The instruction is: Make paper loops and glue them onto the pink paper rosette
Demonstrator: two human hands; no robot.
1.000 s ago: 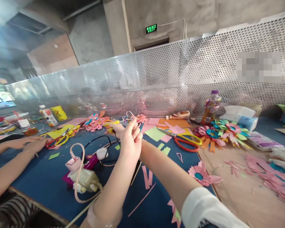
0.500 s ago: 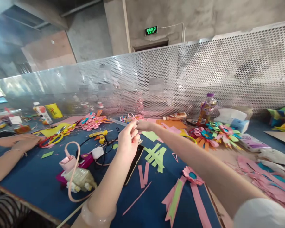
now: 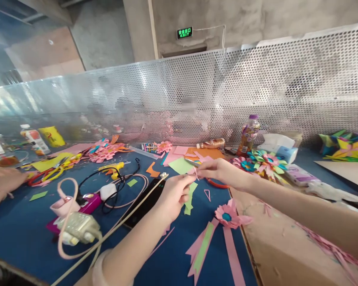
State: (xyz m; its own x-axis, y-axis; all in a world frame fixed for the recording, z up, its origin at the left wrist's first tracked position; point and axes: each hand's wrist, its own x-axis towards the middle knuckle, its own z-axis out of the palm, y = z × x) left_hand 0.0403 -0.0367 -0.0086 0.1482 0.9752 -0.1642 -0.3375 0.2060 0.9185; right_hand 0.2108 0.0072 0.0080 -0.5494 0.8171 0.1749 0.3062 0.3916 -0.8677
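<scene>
A thin pink paper strip (image 3: 195,171), bent into a small loop, is pinched between the fingertips of both hands. My left hand (image 3: 173,195) is closed on it from the left, above light green paper strips (image 3: 191,199). From the right, my right hand (image 3: 216,171) grips the same strip, its fingers partly hidden. Just below my right hand a red curved handle (image 3: 218,184) shows. A pink paper flower with a blue centre (image 3: 227,216) lies nearer me, beside pink and green paper tails (image 3: 203,247). A small pink paper triangle (image 3: 207,195) rests between the hands and the flower.
A black phone (image 3: 144,204) lies under a cream cable. Further left are a power strip with plugs (image 3: 80,226), a yellow glue gun (image 3: 115,170) and scissors (image 3: 55,172). Another person's hand (image 3: 6,180) is at far left. A drink bottle (image 3: 249,135) stands before the perforated metal screen (image 3: 155,95).
Both hands have come down and closer to me with the pink strip, from the back of the table to above the green strips. The view has shifted to the right.
</scene>
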